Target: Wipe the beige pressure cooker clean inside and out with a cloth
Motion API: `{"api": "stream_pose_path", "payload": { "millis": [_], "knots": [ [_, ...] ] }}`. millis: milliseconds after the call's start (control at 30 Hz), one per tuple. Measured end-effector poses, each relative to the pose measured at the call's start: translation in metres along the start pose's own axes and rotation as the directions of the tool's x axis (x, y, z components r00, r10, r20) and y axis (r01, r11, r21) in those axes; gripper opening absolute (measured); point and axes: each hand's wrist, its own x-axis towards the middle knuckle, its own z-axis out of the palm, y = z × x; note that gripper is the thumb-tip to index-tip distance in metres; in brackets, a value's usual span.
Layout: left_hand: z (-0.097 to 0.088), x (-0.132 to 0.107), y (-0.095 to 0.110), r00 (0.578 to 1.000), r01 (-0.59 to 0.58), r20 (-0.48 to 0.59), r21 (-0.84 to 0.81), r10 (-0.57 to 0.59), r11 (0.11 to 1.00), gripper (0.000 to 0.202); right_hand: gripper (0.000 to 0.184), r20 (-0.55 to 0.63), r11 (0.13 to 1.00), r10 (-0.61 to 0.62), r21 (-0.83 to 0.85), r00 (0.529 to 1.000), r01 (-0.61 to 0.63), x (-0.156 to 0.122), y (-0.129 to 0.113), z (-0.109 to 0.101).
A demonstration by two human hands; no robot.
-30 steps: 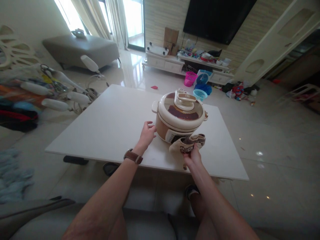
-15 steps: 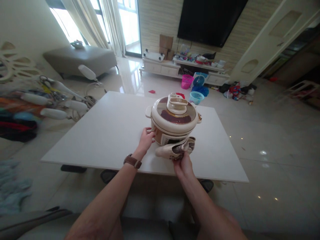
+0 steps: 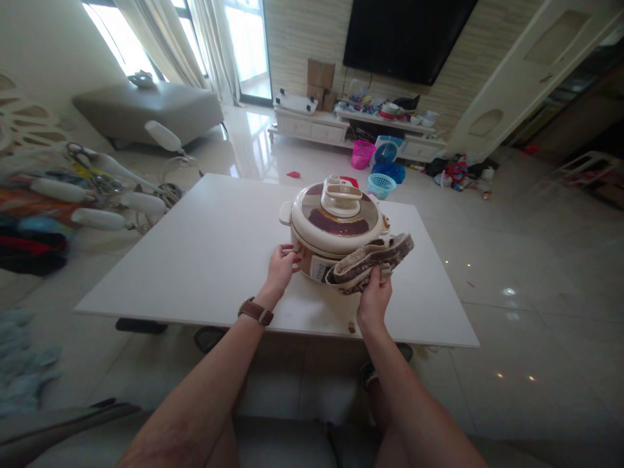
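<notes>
Right fingers (image 3: 375, 274) pinching folded cloth (image 3: 359, 261) | left fingers (image 3: 290, 255) half-curled, empty, beside cooker (image 3: 336, 225) | cooker lidded, contents unclear

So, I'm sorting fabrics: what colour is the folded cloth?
The folded cloth: beige and dark brown, head view.

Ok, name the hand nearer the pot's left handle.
Left. The left hand is beside the pot, below that handle in the view; the right hand is farther off, holding the cloth before the pot.
</notes>
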Motion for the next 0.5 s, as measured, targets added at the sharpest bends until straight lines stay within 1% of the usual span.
{"api": "stream_pose_path", "payload": {
  "millis": [33, 67, 133, 167, 200, 233, 267, 333, 367, 400, 433, 500],
  "knots": [
    [0.0, -0.001, 0.0, 1.0, -0.007, -0.001, -0.008, 0.007, 1.0, 0.029, 0.039, -0.027, 1.0, -0.006, 0.027, 1.0, 0.007, 0.001, -0.002, 0.002],
    [0.0, -0.001, 0.0, 1.0, -0.011, 0.003, -0.015, 0.011, 1.0, 0.028, 0.039, -0.06, 0.997, 0.024, 0.077, 0.998, -0.019, 0.002, -0.004, 0.003],
    [0.001, -0.003, 0.001, 1.0, -0.005, 0.025, -0.021, 0.006, 1.0, 0.023, 0.038, -0.087, 0.973, 0.121, 0.207, 0.989, -0.101, 0.007, -0.013, 0.005],
    [0.001, -0.005, 0.001, 0.999, 0.001, 0.043, -0.021, 0.0, 1.0, 0.02, 0.038, -0.082, 0.954, 0.163, 0.268, 0.983, -0.136, 0.011, -0.019, 0.005],
    [0.002, -0.006, 0.001, 0.998, 0.008, 0.065, -0.02, -0.007, 1.0, 0.017, 0.036, -0.05, 0.932, 0.194, 0.322, 0.98, -0.168, 0.014, -0.025, 0.004],
    [0.003, -0.007, 0.002, 0.996, 0.014, 0.089, -0.017, -0.013, 1.0, 0.014, 0.035, 0.01, 0.908, 0.211, 0.369, 0.977, -0.2, 0.018, -0.033, 0.002],
    [0.004, -0.009, 0.002, 0.993, 0.02, 0.117, -0.013, -0.018, 1.0, 0.013, 0.034, 0.091, 0.884, 0.216, 0.404, 0.972, -0.234, 0.02, -0.04, -0.001],
    [0.006, -0.014, 0.002, 0.982, 0.043, 0.184, 0.0, -0.042, 0.999, 0.015, 0.035, 0.273, 0.844, 0.199, 0.44, 0.941, -0.306, 0.023, -0.051, -0.011],
    [0.008, -0.017, 0.002, 0.972, 0.065, 0.224, 0.007, -0.065, 0.998, 0.017, 0.037, 0.33, 0.834, 0.19, 0.442, 0.925, -0.329, 0.022, -0.054, -0.016],
    [0.01, -0.021, 0.0, 0.958, 0.092, 0.271, 0.008, -0.091, 0.996, 0.019, 0.037, 0.357, 0.832, 0.189, 0.436, 0.915, -0.343, 0.021, -0.056, -0.022],
    [0.012, -0.025, -0.002, 0.938, 0.125, 0.325, 0.002, -0.119, 0.992, 0.02, 0.037, 0.354, 0.837, 0.202, 0.422, 0.913, -0.349, 0.018, -0.056, -0.027],
    [0.019, -0.034, -0.008, 0.881, 0.202, 0.444, -0.044, -0.162, 0.978, 0.022, 0.036, 0.317, 0.851, 0.247, 0.381, 0.916, -0.362, 0.011, -0.054, -0.033]
  ]
}}
